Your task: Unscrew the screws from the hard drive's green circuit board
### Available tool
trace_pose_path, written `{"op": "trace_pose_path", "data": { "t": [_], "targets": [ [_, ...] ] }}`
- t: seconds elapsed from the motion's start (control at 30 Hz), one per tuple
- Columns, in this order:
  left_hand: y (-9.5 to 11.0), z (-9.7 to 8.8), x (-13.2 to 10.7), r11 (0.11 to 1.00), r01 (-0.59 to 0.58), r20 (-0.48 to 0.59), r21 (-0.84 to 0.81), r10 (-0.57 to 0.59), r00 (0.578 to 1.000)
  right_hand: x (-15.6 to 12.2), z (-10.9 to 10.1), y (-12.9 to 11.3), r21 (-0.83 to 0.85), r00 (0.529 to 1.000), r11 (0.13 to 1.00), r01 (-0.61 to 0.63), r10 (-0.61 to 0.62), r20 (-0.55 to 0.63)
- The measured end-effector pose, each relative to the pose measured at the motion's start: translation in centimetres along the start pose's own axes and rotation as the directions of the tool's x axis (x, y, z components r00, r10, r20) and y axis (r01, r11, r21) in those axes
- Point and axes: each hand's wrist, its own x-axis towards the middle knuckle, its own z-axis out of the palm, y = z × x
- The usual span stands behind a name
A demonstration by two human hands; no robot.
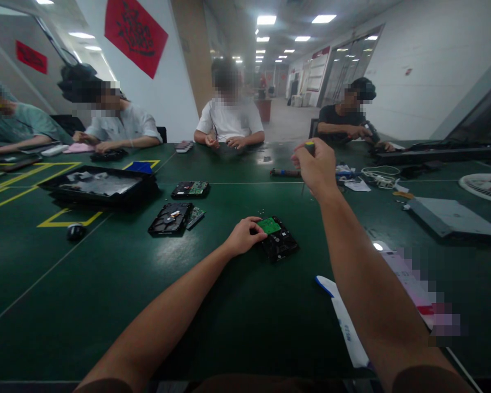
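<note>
A hard drive [281, 244] lies on the green table with its green circuit board [270, 225] facing up. My left hand [246, 236] pinches the drive at its left edge, thumb and fingers closed on it. Raised above and to the right of the drive, my right hand [316, 166] is wrapped round a screwdriver [310, 146], whose yellow-and-dark handle end shows over the fist. Its thin shaft points down toward the table, clear of the drive. Several tiny screws [261, 212] lie just behind the drive.
To the left are another drive [189, 189], an opened drive casing [170, 219] with a loose board [195, 216], a black tray [102, 183] and a mouse [76, 232]. On the right lie a grey metal box [454, 217], white cables [380, 176] and a white packet [346, 322]. Several people sit across the table.
</note>
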Motion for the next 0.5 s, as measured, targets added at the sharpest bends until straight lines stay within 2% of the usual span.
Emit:
{"op": "trace_pose_path", "data": {
  "t": [0.07, 0.13, 0.2, 0.23, 0.37, 0.5],
  "targets": [
    [-0.2, 0.1, 0.0, 1.000, 0.004, 0.000, -0.011, -0.004, 1.000, -0.2, 1.2, 0.4, -0.092, 0.988, 0.988, -0.123, 0.131, 0.086],
    [-0.3, 0.2, 0.1, 1.000, 0.014, -0.002, -0.021, -0.014, 1.000, -0.8, 2.8, 0.9, -0.222, 0.947, 0.968, -0.114, 0.174, 0.271],
    [-0.4, 0.3, 0.1, 1.000, 0.021, -0.005, -0.020, -0.021, 1.000, -2.0, 4.5, 1.4, -0.323, 0.847, 0.946, -0.018, 0.187, 0.498],
    [-0.4, 0.3, 0.1, 1.000, 0.022, -0.006, -0.017, -0.022, 1.000, -2.6, 5.4, 1.6, -0.348, 0.777, 0.937, 0.030, 0.197, 0.598],
    [-0.3, 0.2, 0.2, 1.000, 0.012, -0.007, -0.004, -0.013, 1.000, -5.1, 8.6, 2.7, -0.344, 0.671, 0.937, 0.064, 0.215, 0.710],
    [0.0, 0.1, 0.1, 1.000, 0.006, 0.002, 0.000, -0.006, 1.000, -5.9, 10.6, 3.2, -0.359, 0.614, 0.931, 0.061, 0.249, 0.749]
  ]
}}
